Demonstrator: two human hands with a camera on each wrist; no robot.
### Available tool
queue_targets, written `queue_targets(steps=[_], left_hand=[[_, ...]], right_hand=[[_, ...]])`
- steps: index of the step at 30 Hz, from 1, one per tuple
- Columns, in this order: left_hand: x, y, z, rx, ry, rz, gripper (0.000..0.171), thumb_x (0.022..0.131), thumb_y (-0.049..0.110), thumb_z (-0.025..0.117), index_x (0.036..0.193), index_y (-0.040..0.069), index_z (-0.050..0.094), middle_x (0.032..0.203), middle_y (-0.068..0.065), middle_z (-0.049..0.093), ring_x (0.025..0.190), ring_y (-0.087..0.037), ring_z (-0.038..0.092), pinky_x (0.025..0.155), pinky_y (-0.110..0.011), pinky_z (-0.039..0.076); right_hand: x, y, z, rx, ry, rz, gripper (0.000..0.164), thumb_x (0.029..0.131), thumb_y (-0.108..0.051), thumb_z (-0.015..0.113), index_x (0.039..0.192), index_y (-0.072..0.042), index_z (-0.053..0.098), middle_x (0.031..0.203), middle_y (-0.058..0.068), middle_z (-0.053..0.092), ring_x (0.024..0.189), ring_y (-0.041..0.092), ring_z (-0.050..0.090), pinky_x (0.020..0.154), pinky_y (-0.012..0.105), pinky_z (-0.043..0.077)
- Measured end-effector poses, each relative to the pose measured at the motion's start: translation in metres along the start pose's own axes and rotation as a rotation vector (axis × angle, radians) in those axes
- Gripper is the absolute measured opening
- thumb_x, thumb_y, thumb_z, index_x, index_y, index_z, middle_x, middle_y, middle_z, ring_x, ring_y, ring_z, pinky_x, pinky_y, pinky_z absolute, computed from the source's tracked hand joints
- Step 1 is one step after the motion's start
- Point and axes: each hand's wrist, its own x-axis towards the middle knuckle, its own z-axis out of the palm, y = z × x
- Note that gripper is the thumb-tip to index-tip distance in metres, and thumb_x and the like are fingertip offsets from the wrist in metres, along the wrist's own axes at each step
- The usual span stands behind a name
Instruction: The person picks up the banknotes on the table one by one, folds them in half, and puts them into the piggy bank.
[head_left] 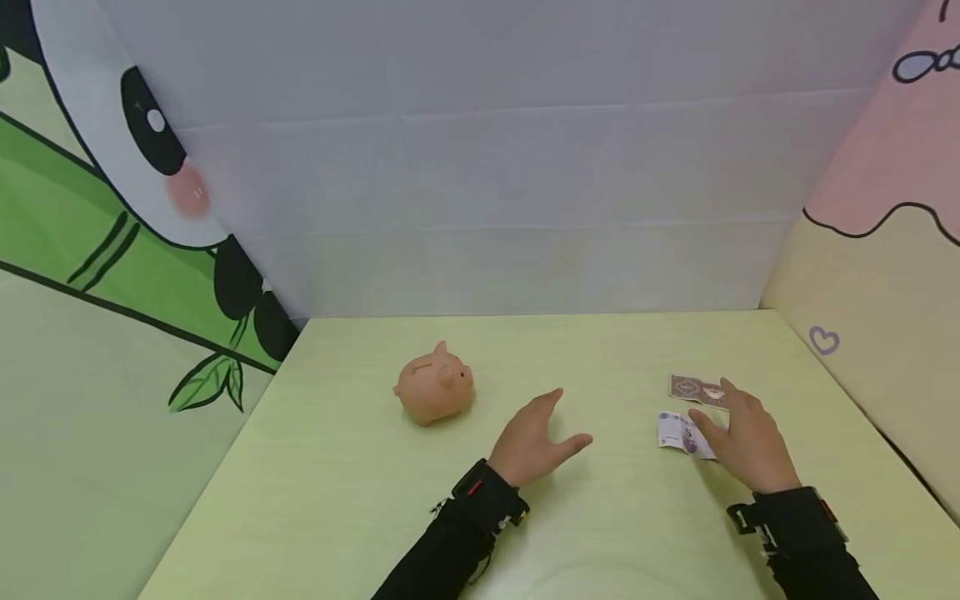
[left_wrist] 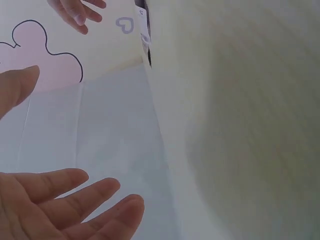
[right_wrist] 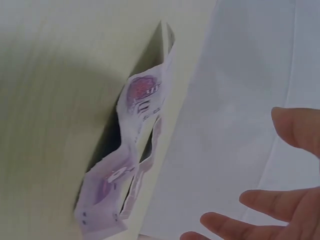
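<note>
My right hand [head_left: 750, 437] hovers over two banknotes at the right of the table, its fingers spread and holding nothing. The nearer banknote [head_left: 678, 432] is pale purple and creased; in the right wrist view this purple banknote [right_wrist: 145, 100] bends up off the surface in folds. Just behind it lies a brownish banknote [head_left: 693, 389], partly covered by my fingers in the head view. My left hand [head_left: 528, 442] is in mid-table with thumb and fingers apart and nothing in its grasp. Left of it stands a pinkish-orange piggy bank [head_left: 435, 387] with a slot on top.
The pale yellow table [head_left: 337, 500] meets a white cloth backdrop [head_left: 480, 183] at its far edge. A printed side panel [head_left: 885, 350] with a small heart borders it on the right, and a green leafy print [head_left: 135, 250] lines the left.
</note>
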Motion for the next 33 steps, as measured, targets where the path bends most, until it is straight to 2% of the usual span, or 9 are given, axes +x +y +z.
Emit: queue_targets(steps=[4, 6, 11, 16, 23, 33], left_hand=[[0.001, 0.005, 0.007, -0.112, -0.056, -0.032, 0.074, 0.092, 0.054, 0.061, 0.15, 0.015, 0.039, 0.151, -0.005, 0.046, 0.139, -0.025, 0.044, 0.113, -0.039, 0.038], [0.003, 0.008, 0.011, -0.131, -0.07, -0.031, 0.071, 0.092, 0.052, 0.061, 0.149, 0.015, 0.041, 0.149, -0.004, 0.048, 0.136, -0.025, 0.048, 0.11, -0.038, 0.041], [0.007, 0.016, 0.02, -0.119, -0.093, -0.011, 0.067, 0.093, 0.049, 0.062, 0.148, 0.014, 0.043, 0.146, -0.004, 0.052, 0.129, -0.024, 0.054, 0.104, -0.035, 0.045], [0.011, 0.022, 0.031, -0.119, -0.113, -0.023, 0.066, 0.092, 0.05, 0.063, 0.147, 0.016, 0.045, 0.144, -0.001, 0.054, 0.127, -0.021, 0.055, 0.102, -0.032, 0.046], [0.013, 0.031, 0.041, -0.102, -0.133, -0.025, 0.066, 0.092, 0.05, 0.064, 0.146, 0.016, 0.046, 0.143, -0.001, 0.055, 0.127, -0.019, 0.056, 0.101, -0.03, 0.047], [0.014, 0.034, 0.049, -0.072, -0.148, -0.037, 0.066, 0.091, 0.049, 0.065, 0.145, 0.015, 0.047, 0.141, 0.0, 0.057, 0.127, -0.017, 0.056, 0.102, -0.029, 0.047]], right_hand=[[-0.001, 0.014, -0.002, 0.018, -0.075, 0.05, 0.078, 0.1, -0.04, 0.053, 0.147, 0.015, 0.024, 0.139, 0.046, 0.032, 0.125, 0.062, 0.033, 0.097, 0.073, 0.032], [-0.002, 0.019, -0.002, 0.014, -0.099, 0.063, 0.077, 0.1, -0.04, 0.054, 0.146, 0.015, 0.025, 0.138, 0.047, 0.032, 0.124, 0.063, 0.033, 0.096, 0.074, 0.032], [-0.003, 0.031, -0.002, -0.022, -0.141, 0.094, 0.072, 0.098, -0.036, 0.055, 0.144, 0.014, 0.031, 0.135, 0.048, 0.035, 0.121, 0.063, 0.036, 0.095, 0.073, 0.034], [-0.003, 0.037, -0.003, -0.052, -0.17, 0.107, 0.068, 0.096, -0.029, 0.059, 0.14, 0.017, 0.035, 0.131, 0.047, 0.039, 0.119, 0.062, 0.039, 0.094, 0.07, 0.037], [0.001, 0.044, -0.001, -0.109, -0.194, 0.12, 0.07, 0.091, -0.025, 0.066, 0.136, 0.02, 0.038, 0.125, 0.047, 0.044, 0.115, 0.061, 0.043, 0.093, 0.069, 0.039], [0.008, 0.047, -0.001, -0.185, -0.207, 0.052, 0.065, 0.083, -0.02, 0.072, 0.123, 0.025, 0.048, 0.112, 0.045, 0.053, 0.104, 0.057, 0.052, 0.087, 0.064, 0.045]])
